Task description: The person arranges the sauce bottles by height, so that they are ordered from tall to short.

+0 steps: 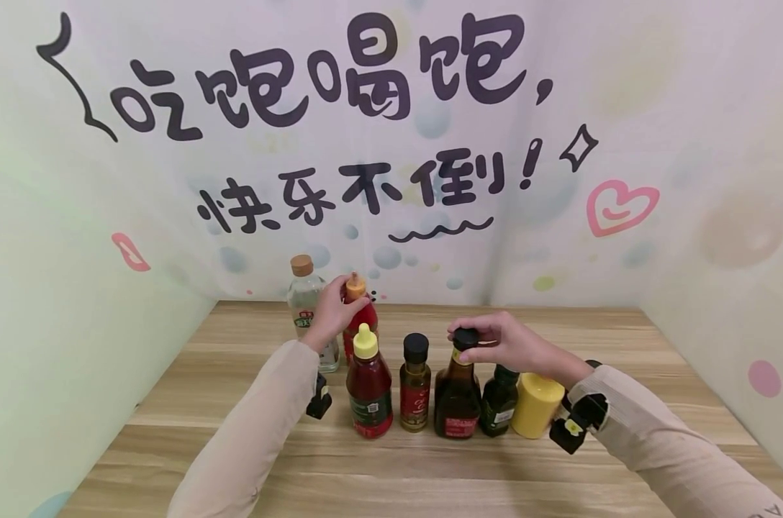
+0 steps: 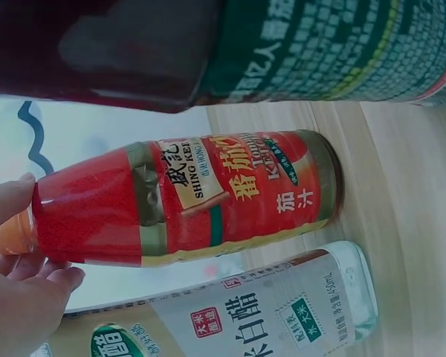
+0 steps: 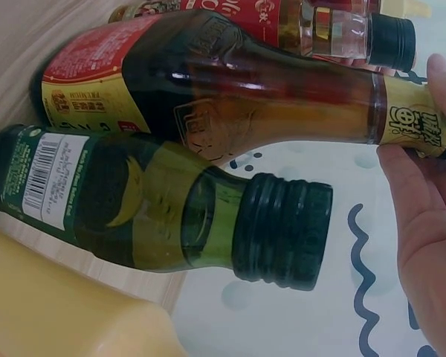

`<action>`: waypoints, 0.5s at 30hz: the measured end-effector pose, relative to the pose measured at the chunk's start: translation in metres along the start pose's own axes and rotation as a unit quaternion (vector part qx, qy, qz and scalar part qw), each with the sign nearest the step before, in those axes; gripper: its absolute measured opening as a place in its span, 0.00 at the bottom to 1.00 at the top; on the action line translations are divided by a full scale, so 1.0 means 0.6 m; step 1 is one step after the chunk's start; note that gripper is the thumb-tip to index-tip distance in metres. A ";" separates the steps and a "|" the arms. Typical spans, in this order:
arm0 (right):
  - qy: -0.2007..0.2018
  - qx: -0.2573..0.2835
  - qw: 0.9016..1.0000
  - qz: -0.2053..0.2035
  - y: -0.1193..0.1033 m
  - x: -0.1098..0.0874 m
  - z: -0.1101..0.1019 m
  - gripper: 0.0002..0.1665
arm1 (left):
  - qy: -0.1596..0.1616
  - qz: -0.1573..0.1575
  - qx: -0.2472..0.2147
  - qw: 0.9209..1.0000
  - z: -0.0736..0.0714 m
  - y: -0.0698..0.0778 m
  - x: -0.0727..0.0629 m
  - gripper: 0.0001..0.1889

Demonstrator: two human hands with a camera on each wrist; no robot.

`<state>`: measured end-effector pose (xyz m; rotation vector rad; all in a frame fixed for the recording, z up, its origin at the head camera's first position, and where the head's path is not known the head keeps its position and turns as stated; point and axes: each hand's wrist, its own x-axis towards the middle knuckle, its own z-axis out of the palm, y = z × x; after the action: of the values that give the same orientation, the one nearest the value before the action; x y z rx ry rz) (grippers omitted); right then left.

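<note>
In the head view, the left hand (image 1: 329,311) curls its fingers round the top of the ketchup bottle (image 1: 364,321), behind the yellow-capped bottle (image 1: 369,392) on the counter (image 1: 378,482); the right hand (image 1: 511,344) pinches the dark sauce bottle (image 1: 458,394) near its cap. In the left wrist view, the ketchup bottle seems soft plastic, its cap (image 2: 16,234) probably firmer to grip. In the right wrist view, the sauce bottle looks like stiff, heavy, slippery glass, likely best held round the neck.

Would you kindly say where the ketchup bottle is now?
In the head view, the ketchup bottle stands left of centre, right of the clear bottle and behind the yellow-capped bottle, its top in the left hand.
</note>
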<state>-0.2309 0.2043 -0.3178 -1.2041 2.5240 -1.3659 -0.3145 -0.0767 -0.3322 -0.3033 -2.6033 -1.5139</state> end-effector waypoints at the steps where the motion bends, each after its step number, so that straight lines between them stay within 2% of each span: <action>1: 0.002 -0.001 1.000 -0.003 0.001 0.000 0.000 0.21 | 0.000 0.000 0.000 1.000 0.000 0.000 -0.001 0.26; 5: 0.004 -0.004 1.000 -0.003 0.003 -0.001 0.000 0.22 | 0.000 -0.001 0.009 1.000 0.001 0.001 -0.002 0.26; 11: -0.001 0.004 0.999 0.048 -0.003 -0.001 -0.001 0.23 | -0.001 -0.013 0.007 1.000 0.004 0.001 0.000 0.27; 15: 0.000 0.003 0.998 0.055 -0.007 -0.001 -0.002 0.23 | -0.010 -0.019 0.013 1.000 0.002 0.001 0.000 0.29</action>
<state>-0.2279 0.2041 -0.3143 -1.0455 2.5431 -1.3467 -0.3143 -0.0752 -0.3322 -0.2703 -2.6568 -1.4960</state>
